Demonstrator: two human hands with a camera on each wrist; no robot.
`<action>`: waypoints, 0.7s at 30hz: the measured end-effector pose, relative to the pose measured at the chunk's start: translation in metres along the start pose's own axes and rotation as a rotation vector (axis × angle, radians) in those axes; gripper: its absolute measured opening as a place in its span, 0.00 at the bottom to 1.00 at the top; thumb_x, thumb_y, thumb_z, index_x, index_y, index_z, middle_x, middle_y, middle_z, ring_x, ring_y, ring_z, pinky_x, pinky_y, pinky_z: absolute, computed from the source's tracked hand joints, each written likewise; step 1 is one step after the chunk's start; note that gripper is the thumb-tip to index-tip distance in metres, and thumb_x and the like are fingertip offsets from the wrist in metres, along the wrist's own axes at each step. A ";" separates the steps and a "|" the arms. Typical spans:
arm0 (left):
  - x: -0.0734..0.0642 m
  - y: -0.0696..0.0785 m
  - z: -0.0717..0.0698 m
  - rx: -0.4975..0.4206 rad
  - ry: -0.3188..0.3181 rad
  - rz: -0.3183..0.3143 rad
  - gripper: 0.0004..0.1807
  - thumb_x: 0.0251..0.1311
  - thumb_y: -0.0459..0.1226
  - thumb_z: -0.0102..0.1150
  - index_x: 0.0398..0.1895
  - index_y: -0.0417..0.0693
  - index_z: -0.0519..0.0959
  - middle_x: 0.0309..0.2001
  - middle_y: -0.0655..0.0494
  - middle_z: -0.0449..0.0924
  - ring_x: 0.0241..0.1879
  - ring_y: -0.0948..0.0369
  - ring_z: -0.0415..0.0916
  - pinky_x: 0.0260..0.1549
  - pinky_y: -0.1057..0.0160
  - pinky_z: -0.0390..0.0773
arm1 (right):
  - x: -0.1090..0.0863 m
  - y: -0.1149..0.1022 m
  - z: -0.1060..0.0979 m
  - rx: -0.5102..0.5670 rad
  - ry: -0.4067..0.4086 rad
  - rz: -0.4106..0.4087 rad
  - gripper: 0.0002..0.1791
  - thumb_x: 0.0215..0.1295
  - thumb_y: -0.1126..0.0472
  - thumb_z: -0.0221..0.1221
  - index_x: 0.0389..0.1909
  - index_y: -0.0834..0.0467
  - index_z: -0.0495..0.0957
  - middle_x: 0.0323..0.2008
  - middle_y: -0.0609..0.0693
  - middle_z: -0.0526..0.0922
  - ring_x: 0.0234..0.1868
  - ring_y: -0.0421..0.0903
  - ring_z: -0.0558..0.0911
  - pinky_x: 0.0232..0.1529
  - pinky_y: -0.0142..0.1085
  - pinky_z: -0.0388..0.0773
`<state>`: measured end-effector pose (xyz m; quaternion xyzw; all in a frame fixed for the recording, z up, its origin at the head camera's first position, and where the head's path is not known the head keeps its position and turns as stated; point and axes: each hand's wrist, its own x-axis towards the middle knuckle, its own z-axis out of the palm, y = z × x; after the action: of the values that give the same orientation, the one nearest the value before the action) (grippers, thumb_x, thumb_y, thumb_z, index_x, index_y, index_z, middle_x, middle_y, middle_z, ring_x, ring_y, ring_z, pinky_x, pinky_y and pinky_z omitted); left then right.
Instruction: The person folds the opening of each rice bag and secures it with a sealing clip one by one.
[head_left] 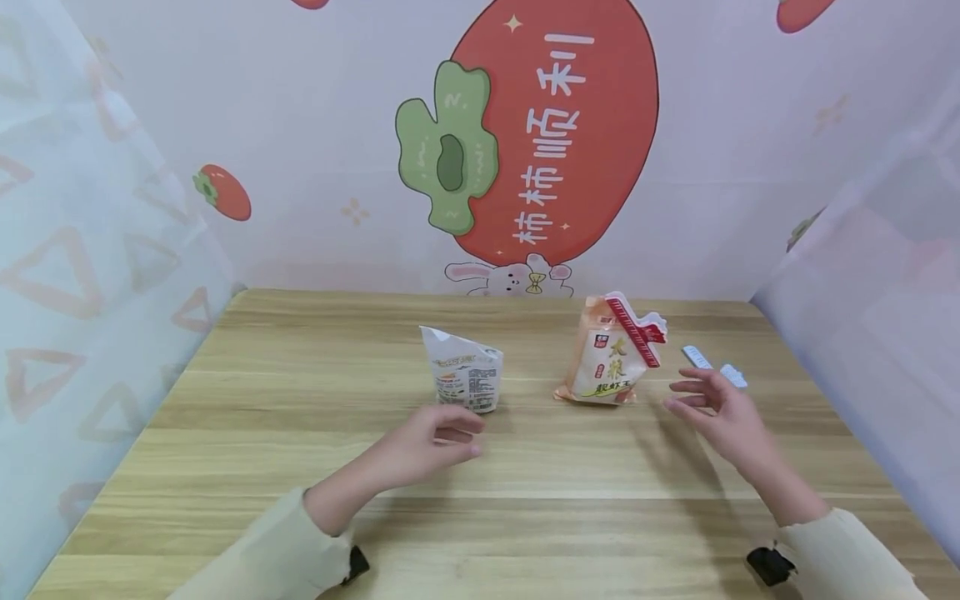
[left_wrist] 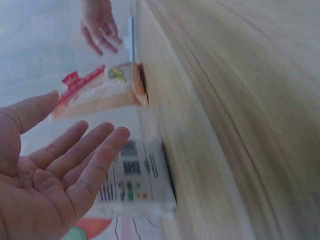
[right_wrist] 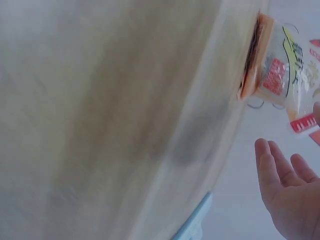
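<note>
An orange-and-white food bag (head_left: 606, 367) stands upright right of the table's middle, a red sealing clip (head_left: 633, 331) slanting across its top corner. To its left stands a white printed bag (head_left: 467, 379) with a slanted top edge. My left hand (head_left: 423, 446) hovers just in front of the white bag, fingers loosely bent and nothing in them. My right hand (head_left: 723, 417) is held to the right of the clipped bag, fingers apart and holding nothing. Behind the right hand lies a light blue clip (head_left: 697, 357), with a pale blue decorated piece (head_left: 732, 376) beside it.
The wood-grain table (head_left: 510, 533) meets a white back wall (head_left: 322, 142) printed with a large red fruit. Patterned side walls (head_left: 82, 275) close in the left and right. Black bands (head_left: 770, 566) show at both sleeve cuffs.
</note>
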<state>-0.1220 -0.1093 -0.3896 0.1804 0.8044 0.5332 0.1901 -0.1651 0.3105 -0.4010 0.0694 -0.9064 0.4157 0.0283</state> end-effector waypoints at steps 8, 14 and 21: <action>-0.027 -0.012 -0.033 0.059 0.072 -0.026 0.22 0.67 0.42 0.60 0.60 0.40 0.76 0.59 0.42 0.79 0.57 0.48 0.79 0.54 0.55 0.81 | -0.011 -0.021 0.022 0.023 -0.053 -0.043 0.24 0.67 0.62 0.63 0.60 0.68 0.71 0.50 0.67 0.83 0.40 0.24 0.80 0.39 0.25 0.81; -0.033 -0.023 -0.053 0.081 0.152 -0.022 0.24 0.67 0.42 0.60 0.61 0.36 0.74 0.59 0.40 0.79 0.55 0.49 0.81 0.51 0.59 0.82 | -0.008 -0.047 0.041 0.079 -0.118 -0.097 0.20 0.65 0.65 0.64 0.56 0.65 0.75 0.50 0.63 0.83 0.42 0.35 0.83 0.42 0.28 0.81; -0.027 -0.032 -0.063 0.105 0.225 0.001 0.25 0.64 0.37 0.63 0.62 0.35 0.74 0.59 0.38 0.79 0.57 0.42 0.79 0.53 0.55 0.81 | 0.003 -0.062 0.068 0.181 -0.199 -0.096 0.23 0.64 0.64 0.65 0.58 0.64 0.74 0.53 0.62 0.82 0.47 0.44 0.84 0.47 0.27 0.81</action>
<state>-0.1330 -0.1839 -0.3933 0.1295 0.8474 0.5072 0.0889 -0.1588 0.2184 -0.3983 0.1559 -0.8591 0.4850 -0.0480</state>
